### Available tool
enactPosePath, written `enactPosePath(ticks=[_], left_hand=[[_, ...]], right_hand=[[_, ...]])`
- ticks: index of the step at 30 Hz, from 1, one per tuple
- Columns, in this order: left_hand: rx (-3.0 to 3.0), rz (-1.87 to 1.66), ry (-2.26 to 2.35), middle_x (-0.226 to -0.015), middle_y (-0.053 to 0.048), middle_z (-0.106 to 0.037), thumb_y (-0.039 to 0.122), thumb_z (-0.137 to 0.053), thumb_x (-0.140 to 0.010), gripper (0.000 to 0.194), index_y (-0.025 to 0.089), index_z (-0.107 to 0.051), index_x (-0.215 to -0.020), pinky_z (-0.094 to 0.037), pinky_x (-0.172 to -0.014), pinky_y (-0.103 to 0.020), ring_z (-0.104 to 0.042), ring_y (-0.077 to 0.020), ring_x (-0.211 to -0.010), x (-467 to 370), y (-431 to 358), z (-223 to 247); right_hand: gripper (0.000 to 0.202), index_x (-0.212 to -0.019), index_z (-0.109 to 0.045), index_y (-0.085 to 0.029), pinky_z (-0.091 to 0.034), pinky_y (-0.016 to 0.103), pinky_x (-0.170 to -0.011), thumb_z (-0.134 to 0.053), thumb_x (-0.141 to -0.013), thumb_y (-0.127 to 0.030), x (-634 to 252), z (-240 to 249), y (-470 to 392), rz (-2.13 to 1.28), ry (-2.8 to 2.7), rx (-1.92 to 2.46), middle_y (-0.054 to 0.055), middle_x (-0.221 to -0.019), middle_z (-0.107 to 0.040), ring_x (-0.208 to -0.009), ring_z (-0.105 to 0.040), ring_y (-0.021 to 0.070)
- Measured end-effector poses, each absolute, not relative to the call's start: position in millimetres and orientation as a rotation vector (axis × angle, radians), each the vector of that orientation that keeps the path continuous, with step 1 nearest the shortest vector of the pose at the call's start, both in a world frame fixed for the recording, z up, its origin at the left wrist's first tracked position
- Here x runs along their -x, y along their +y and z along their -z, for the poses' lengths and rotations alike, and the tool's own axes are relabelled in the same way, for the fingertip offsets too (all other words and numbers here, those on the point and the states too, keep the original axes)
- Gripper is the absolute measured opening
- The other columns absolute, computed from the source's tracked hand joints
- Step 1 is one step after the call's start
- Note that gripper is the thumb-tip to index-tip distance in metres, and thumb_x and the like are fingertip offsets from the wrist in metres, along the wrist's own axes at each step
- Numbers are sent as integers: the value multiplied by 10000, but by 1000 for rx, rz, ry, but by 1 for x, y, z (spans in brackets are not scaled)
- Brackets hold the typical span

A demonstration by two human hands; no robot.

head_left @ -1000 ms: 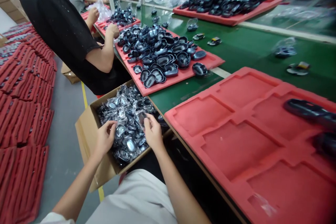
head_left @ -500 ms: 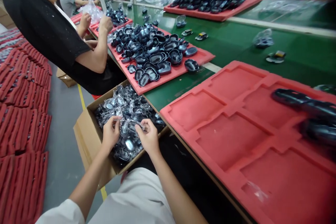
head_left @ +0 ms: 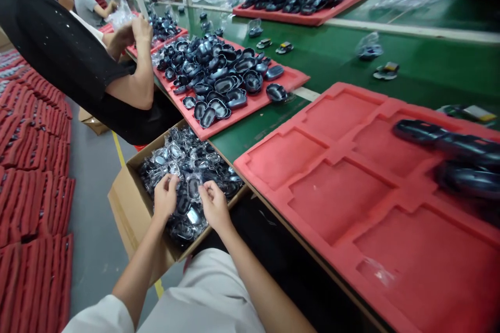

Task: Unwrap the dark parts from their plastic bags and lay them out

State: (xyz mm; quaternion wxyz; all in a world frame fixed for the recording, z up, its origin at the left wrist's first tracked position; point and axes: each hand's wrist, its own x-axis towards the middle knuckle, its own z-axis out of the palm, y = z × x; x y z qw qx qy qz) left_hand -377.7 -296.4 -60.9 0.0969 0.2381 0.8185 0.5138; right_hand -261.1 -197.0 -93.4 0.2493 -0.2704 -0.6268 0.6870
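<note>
Both my hands are over an open cardboard box [head_left: 121, 203] full of dark glossy parts in clear plastic bags [head_left: 187, 153]. Between them hangs a bagged oval shell [head_left: 194, 187], dark with a pale rim, its long side roughly upright. My right hand [head_left: 214, 205] pinches the right edge of its clear bag between thumb and fingers. On the other side, my left hand [head_left: 165, 197] is closed in a pinch; clear film blends with the bags behind, so what its fingertips hold cannot be made out.
A red foam tray [head_left: 324, 203] with moulded recesses lies on my right, long dark parts [head_left: 445, 140] on its far side. Ahead, another red tray [head_left: 289, 77] bears heaped dark shells [head_left: 219, 70]. A co-worker [head_left: 78, 57] sits at the left, near stacked red trays [head_left: 35, 187].
The bagged shell between my hands has turned from sideways to more upright. My right hand has shifted slightly left and down. The co-worker's hands have moved closer together, and the view has shifted slightly.
</note>
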Motion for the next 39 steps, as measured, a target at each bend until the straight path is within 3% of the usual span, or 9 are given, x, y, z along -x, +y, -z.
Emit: enactPosePath(ticks=[4, 10, 14, 18, 22, 28, 32, 35, 39], left_hand=[[-860, -1412, 2251, -691, 5, -633, 449, -682, -836, 280, 171, -713, -826, -417, -589, -252, -497, -140, -599, 375, -298, 52], [-941, -1417, 2175, -865, -52, -735, 428, -715, -814, 273, 162, -731, -874, -466, -638, -266, -587, -164, -690, 368, -297, 41], [-941, -1445, 2099, -942, -85, -757, 460, -697, -829, 352, 170, -746, -1024, -503, -654, -275, -644, -188, -751, 362, -298, 31], [-816, -1453, 1915, -727, -43, -672, 537, -707, -814, 467, 169, -737, -1099, -412, -476, -244, -504, -126, -528, 355, -300, 30], [-673, -1539, 1934, -581, 38, -506, 572, -669, -823, 478, 170, -713, -1079, -340, -403, -222, -344, -81, -424, 347, -298, 40], [-728, -1587, 1994, -784, -43, -677, 471, -664, -870, 360, 181, -728, -1074, -396, -460, -225, -480, -109, -521, 341, -295, 38], [-775, -1522, 1997, -669, -21, -642, 502, -667, -860, 436, 171, -755, -1131, -397, -463, -243, -469, -127, -504, 340, -297, 30], [-744, -1495, 2134, -613, -17, -637, 510, -750, -772, 373, 160, -795, -894, -406, -495, -253, -484, -134, -524, 345, -304, 31], [-642, -1534, 2296, -613, -23, -678, 459, -821, -703, 318, 167, -720, -627, -393, -521, -247, -494, -127, -543, 359, -316, 34]], right_hand=[[293, -802, -462, -230, -390, 254, -580, -476, -977, -465, 258, 84, -195, -1802, -1816, 644, -36, -659, -486, -587, -491, 133], [347, -693, -385, -225, -352, 271, -626, -444, -1008, -359, 250, 71, -185, -1484, -2077, 406, -23, -666, -440, -627, -426, 133], [432, -637, -381, -221, -318, 270, -566, -469, -993, -450, 243, 70, -177, -1727, -1962, 345, -29, -610, -379, -584, -371, 126], [477, -623, -406, -224, -304, 257, -502, -516, -944, -560, 240, 67, -174, -1977, -1826, 341, -35, -573, -371, -530, -344, 113], [452, -620, -420, -221, -298, 256, -505, -514, -952, -513, 238, 54, -174, -1944, -1873, 305, -35, -567, -394, -525, -356, 111], [343, -671, -443, -216, -333, 269, -596, -517, -976, -354, 230, 41, -171, -1467, -2112, 349, -26, -633, -453, -594, -426, 121], [422, -640, -393, -227, -311, 265, -537, -463, -995, -445, 235, 58, -166, -1658, -1977, 463, -37, -582, -369, -545, -375, 119], [428, -628, -410, -227, -290, 256, -502, -548, -937, -487, 241, 70, -162, -1730, -1887, 568, -47, -561, -368, -519, -352, 109], [316, -703, -539, -208, -323, 245, -525, -608, -921, -426, 243, 63, -168, -1573, -1949, 591, -37, -598, -483, -539, -409, 107]])
